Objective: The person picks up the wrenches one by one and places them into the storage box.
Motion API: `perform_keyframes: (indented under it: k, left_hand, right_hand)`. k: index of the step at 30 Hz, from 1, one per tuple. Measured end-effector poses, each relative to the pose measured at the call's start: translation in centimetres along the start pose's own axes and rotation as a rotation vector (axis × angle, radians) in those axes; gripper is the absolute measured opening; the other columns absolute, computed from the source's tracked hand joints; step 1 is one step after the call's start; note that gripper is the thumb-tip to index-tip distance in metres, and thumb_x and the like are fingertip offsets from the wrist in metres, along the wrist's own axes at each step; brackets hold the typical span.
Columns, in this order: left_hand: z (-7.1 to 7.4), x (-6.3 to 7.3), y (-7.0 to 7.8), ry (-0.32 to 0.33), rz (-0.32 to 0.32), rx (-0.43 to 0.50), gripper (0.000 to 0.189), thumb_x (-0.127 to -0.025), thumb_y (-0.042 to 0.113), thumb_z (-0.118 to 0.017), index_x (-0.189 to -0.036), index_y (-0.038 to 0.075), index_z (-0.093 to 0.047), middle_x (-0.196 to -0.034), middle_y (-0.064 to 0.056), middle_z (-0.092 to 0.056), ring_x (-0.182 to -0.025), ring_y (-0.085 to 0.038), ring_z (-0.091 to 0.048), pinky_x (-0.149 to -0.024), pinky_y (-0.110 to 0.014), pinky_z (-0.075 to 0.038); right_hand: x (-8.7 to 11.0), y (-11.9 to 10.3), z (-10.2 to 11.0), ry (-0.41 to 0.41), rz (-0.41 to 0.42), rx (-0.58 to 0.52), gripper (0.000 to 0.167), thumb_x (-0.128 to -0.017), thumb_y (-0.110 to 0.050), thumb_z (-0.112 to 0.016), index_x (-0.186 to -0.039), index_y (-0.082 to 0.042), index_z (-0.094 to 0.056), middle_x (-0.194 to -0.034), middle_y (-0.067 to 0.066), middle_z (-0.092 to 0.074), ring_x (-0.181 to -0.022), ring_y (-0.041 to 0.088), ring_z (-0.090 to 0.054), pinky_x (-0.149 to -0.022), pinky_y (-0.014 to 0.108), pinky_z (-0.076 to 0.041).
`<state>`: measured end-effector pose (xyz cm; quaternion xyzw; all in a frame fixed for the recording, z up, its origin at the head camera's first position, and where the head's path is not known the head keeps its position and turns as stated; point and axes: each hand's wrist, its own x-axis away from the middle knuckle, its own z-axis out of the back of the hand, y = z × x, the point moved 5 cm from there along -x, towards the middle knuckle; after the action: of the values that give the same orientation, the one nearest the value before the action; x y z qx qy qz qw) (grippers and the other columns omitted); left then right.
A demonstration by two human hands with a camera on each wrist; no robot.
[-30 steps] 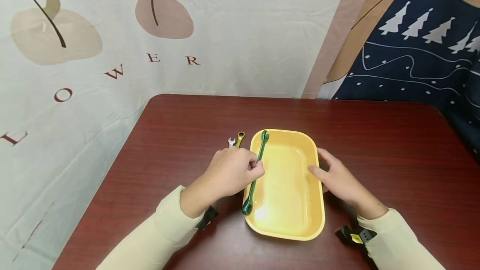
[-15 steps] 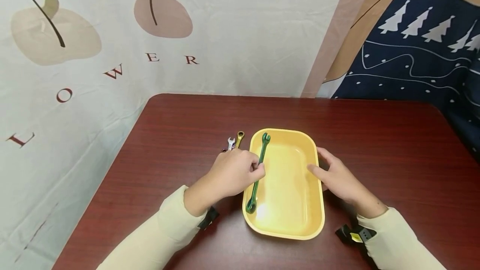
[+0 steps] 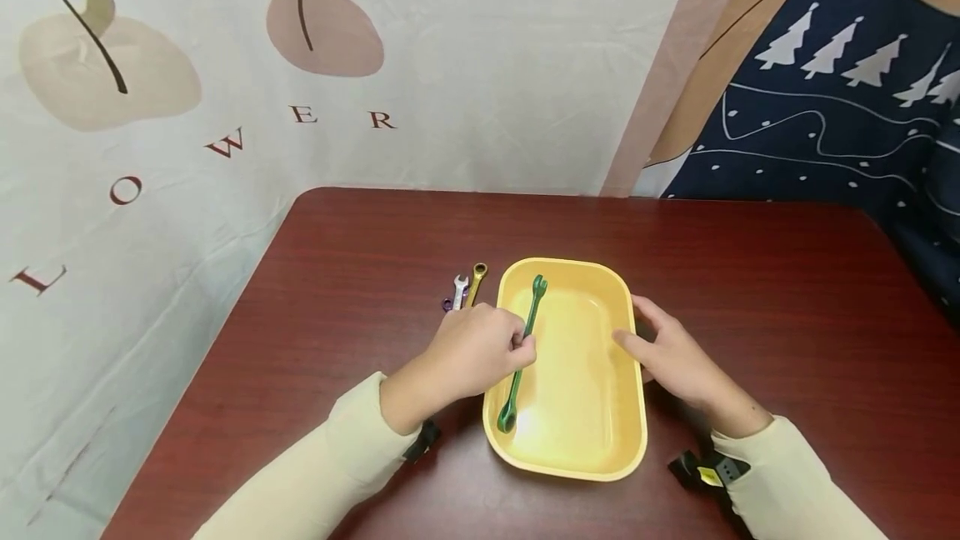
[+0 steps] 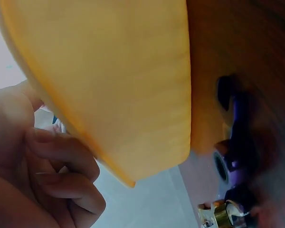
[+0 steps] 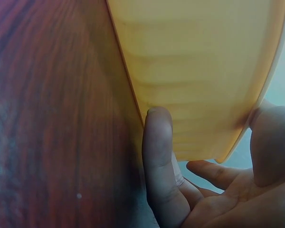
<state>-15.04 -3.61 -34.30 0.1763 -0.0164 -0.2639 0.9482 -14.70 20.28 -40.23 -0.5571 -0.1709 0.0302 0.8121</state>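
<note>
In the head view a green combination wrench slants along the left inner side of a yellow plastic tray. My left hand, reaching over the tray's left rim, pinches the wrench near its middle; the fingertips and that part of the shaft are hidden. At the tray's right side my right hand holds the wall, thumb over the rim and fingers outside. The right wrist view shows a finger along the tray's outer wall. Curled left fingers stand beside the rim in the left wrist view.
Left of the tray, partly behind my left hand, lie a gold wrench, a silver wrench and a purple wrench. The dark red table ends at a printed cloth behind.
The green wrench has moved right and slightly toward me with my left hand, from over the left rim to inside the tray's outline. More of the silver and purple wrenches shows. My right hand stays put.
</note>
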Motion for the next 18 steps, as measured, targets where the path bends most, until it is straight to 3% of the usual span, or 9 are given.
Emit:
perform_keyframes:
  k: [9, 18]
  left_hand:
    - [0.18, -0.50, 0.07, -0.002, 0.036, -0.098, 0.051, -0.092, 0.031, -0.058, -0.050, 0.023, -0.031, -0.045, 0.013, -0.020, -0.046, -0.004, -0.023, -0.044, -0.025, -0.019]
    - [-0.26, -0.44, -0.24, -0.022, 0.059, -0.115, 0.049, -0.091, 0.031, -0.058, -0.050, 0.023, -0.033, -0.045, 0.013, -0.022, -0.046, -0.005, -0.028, -0.043, -0.027, -0.025]
  right_hand:
    - [0.09, 0.04, -0.10, 0.002, 0.002, -0.015, 0.063, -0.100, -0.020, -0.058, -0.155, -0.010, -0.028, -0.136, 0.030, -0.050, -0.079, 0.027, -0.075, -0.061, 0.043, -0.060]
    - [-0.12, 0.02, -0.30, 0.011, -0.003, -0.008, 0.062, -0.100, -0.019, -0.057, -0.154, -0.010, -0.029, -0.133, 0.030, -0.053, -0.077, 0.027, -0.075, -0.061, 0.043, -0.060]
